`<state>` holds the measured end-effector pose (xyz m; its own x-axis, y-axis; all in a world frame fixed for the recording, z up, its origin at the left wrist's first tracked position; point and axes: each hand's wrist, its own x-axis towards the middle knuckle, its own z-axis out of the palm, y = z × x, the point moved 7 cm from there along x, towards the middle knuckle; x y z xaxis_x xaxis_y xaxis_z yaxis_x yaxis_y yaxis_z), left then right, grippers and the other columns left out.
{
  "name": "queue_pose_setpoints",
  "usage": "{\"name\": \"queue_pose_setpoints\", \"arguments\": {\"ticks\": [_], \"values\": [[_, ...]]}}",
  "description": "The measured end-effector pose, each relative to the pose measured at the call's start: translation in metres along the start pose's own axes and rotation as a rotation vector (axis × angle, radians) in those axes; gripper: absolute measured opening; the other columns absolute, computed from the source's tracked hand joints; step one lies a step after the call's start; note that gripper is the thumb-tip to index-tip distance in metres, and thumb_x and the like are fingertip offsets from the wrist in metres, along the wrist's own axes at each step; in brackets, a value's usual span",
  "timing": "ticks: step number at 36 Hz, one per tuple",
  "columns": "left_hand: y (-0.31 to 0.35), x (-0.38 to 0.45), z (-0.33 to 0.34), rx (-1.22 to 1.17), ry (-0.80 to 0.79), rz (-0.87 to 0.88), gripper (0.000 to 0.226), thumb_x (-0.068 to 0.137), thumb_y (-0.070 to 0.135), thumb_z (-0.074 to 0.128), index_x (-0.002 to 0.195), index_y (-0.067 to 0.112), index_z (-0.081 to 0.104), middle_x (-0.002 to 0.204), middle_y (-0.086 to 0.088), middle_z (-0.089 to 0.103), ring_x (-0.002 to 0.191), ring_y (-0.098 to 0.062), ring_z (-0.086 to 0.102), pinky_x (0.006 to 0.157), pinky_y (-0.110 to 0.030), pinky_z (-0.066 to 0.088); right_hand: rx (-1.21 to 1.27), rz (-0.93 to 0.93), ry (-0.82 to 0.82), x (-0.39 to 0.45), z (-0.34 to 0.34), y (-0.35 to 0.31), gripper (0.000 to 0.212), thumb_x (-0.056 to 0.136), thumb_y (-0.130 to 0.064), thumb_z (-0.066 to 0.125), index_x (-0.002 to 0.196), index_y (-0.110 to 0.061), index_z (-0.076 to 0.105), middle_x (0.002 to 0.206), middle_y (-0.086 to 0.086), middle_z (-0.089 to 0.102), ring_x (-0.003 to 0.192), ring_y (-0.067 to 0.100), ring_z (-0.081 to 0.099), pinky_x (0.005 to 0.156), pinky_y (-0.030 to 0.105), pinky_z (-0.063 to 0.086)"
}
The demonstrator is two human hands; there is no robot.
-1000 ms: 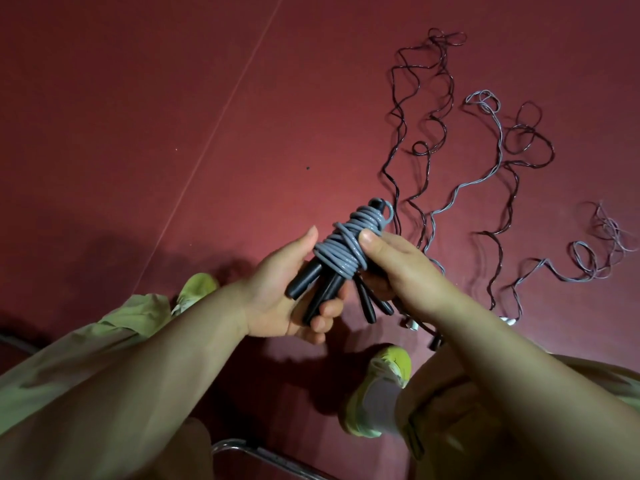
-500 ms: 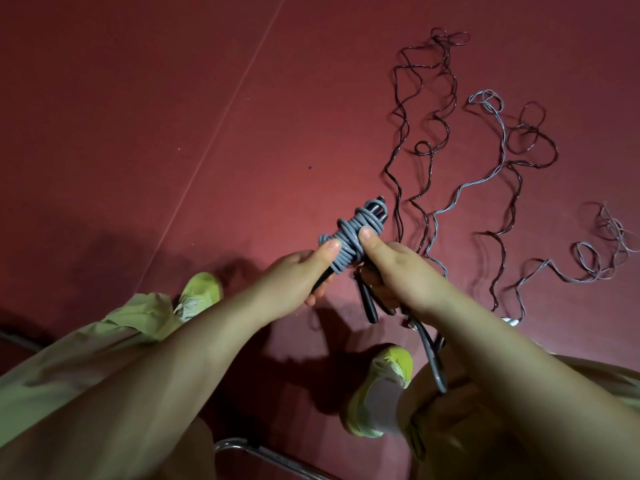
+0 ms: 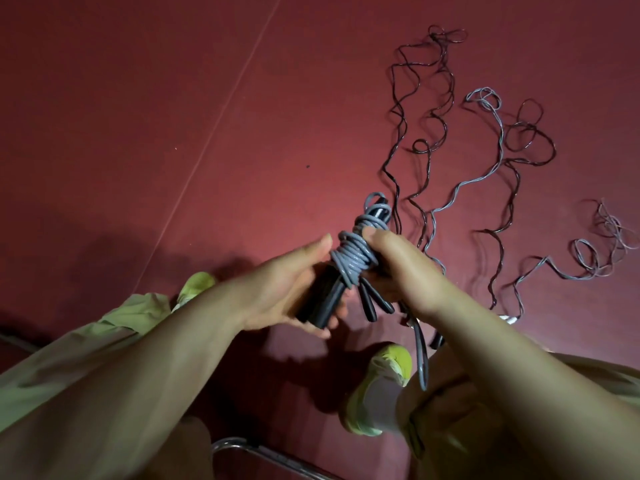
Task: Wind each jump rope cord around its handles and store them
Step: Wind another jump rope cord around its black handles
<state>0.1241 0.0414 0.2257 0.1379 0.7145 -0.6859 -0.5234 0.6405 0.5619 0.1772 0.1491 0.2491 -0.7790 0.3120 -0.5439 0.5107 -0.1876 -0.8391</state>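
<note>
A jump rope with black handles (image 3: 320, 303) has its grey cord (image 3: 353, 259) wound in a thick bundle around them. My left hand (image 3: 284, 292) cups the lower ends of the handles from the left. My right hand (image 3: 398, 268) grips the wound bundle from the right, thumb pressed on the cord. More black handles (image 3: 375, 301) and a dark cord loop (image 3: 420, 355) hang below my right hand. Loose on the floor lie a dark cord (image 3: 403, 133) and a grey cord (image 3: 498, 157).
The floor is a dark red mat (image 3: 173, 133) with a pale seam line. My yellow-green shoes (image 3: 381, 386) and khaki trouser legs fill the bottom. A chrome chair rail (image 3: 263, 455) shows at the bottom edge. Another tangle of grey cord (image 3: 602, 247) lies far right.
My left hand has slid down from the cord bundle to the handles' lower ends. The bundle has tipped more upright. My right hand stays gripping the wound cord.
</note>
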Motion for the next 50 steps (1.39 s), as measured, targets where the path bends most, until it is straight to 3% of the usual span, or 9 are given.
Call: {"name": "queue_pose_setpoints", "arguments": {"ticks": [3, 12, 19, 23, 34, 38, 43, 47, 50], "values": [[-0.001, -0.005, 0.010, -0.025, -0.130, -0.052, 0.070, 0.068, 0.069, 0.035, 0.094, 0.010, 0.063, 0.074, -0.006, 0.067, 0.065, -0.017, 0.066, 0.064, -0.036, 0.056, 0.045, -0.057, -0.056, -0.001, 0.003, -0.005, 0.035, 0.071, -0.053, 0.049, 0.056, -0.023, 0.037, 0.050, -0.006, 0.026, 0.044, 0.009, 0.015, 0.047, 0.029, 0.007], [0.011, -0.006, -0.007, 0.070, 0.187, 0.086, 0.059, 0.059, 0.061, 0.051, 0.086, 0.010, 0.063, 0.059, -0.003, 0.063, 0.051, -0.016, 0.061, 0.057, -0.033, 0.058, -0.136, 0.017, -0.108, 0.001, -0.001, 0.000, 0.066, 0.072, -0.076, 0.039, 0.084, -0.014, 0.056, 0.078, 0.009, 0.039, 0.065, 0.023, 0.028, 0.053, 0.030, 0.016], [0.023, -0.002, -0.033, 0.312, 0.483, 0.274, 0.068, 0.059, 0.070, 0.073, 0.080, 0.006, 0.062, 0.065, -0.003, 0.058, 0.064, -0.018, 0.051, 0.067, -0.038, 0.042, -0.202, 0.151, -0.022, 0.002, -0.012, 0.012, 0.054, 0.098, -0.056, 0.033, 0.070, -0.014, 0.052, 0.045, -0.010, 0.042, 0.040, 0.010, 0.032, 0.040, 0.022, 0.026], [0.026, -0.003, -0.050, 0.640, 0.648, 0.271, 0.072, 0.045, 0.074, 0.056, 0.085, 0.015, 0.063, 0.075, -0.003, 0.066, 0.068, -0.024, 0.060, 0.072, -0.046, 0.051, -0.214, 0.127, 0.029, 0.005, -0.015, 0.017, 0.045, 0.098, -0.049, 0.041, 0.082, -0.012, 0.061, 0.047, -0.010, 0.038, 0.044, 0.011, 0.025, 0.043, 0.024, 0.022], [0.027, -0.006, -0.028, 0.525, 0.448, 0.328, 0.057, 0.051, 0.061, 0.066, 0.102, 0.042, 0.053, 0.106, 0.010, 0.069, 0.102, -0.006, 0.065, 0.096, -0.038, 0.050, -0.240, 0.009, 0.042, 0.007, -0.012, 0.007, 0.044, 0.097, -0.048, 0.047, 0.080, -0.012, 0.066, 0.048, -0.011, 0.043, 0.048, 0.013, 0.030, 0.050, 0.027, 0.027], [0.033, -0.009, -0.027, 0.487, 0.441, 0.384, 0.054, 0.049, 0.055, 0.068, 0.099, 0.038, 0.056, 0.103, 0.007, 0.070, 0.101, -0.009, 0.066, 0.097, -0.041, 0.050, -0.154, 0.007, -0.027, 0.006, -0.005, 0.005, 0.056, 0.091, -0.058, 0.047, 0.093, -0.005, 0.067, 0.069, 0.012, 0.049, 0.062, 0.023, 0.034, 0.057, 0.035, 0.025], [0.032, -0.007, -0.031, 0.474, 0.467, 0.391, 0.058, 0.048, 0.051, 0.071, 0.101, 0.032, 0.057, 0.099, 0.002, 0.069, 0.100, -0.021, 0.065, 0.094, -0.049, 0.049, -0.082, 0.059, -0.078, 0.004, -0.004, 0.008, 0.044, 0.098, -0.046, 0.040, 0.083, -0.010, 0.059, 0.048, -0.010, 0.039, 0.042, 0.007, 0.027, 0.043, 0.022, 0.019], [0.033, -0.008, -0.034, 0.389, 0.482, 0.411, 0.058, 0.046, 0.047, 0.071, 0.099, 0.031, 0.056, 0.095, 0.002, 0.068, 0.089, -0.014, 0.063, 0.095, -0.046, 0.049, -0.020, 0.122, -0.104, 0.005, -0.005, 0.015, 0.063, 0.084, -0.072, 0.043, 0.109, -0.018, 0.066, 0.068, 0.001, 0.056, 0.050, 0.008, 0.044, 0.045, 0.022, 0.028], [0.033, -0.008, -0.030, 0.313, 0.444, 0.430, 0.059, 0.049, 0.040, 0.075, 0.103, 0.028, 0.056, 0.098, -0.004, 0.068, 0.089, -0.015, 0.063, 0.091, -0.041, 0.049, 0.109, 0.167, -0.189, 0.002, 0.000, 0.013, 0.053, 0.076, -0.061, 0.056, 0.104, -0.017, 0.065, 0.071, 0.005, 0.064, 0.047, 0.009, 0.040, 0.038, 0.019, 0.024]]}}
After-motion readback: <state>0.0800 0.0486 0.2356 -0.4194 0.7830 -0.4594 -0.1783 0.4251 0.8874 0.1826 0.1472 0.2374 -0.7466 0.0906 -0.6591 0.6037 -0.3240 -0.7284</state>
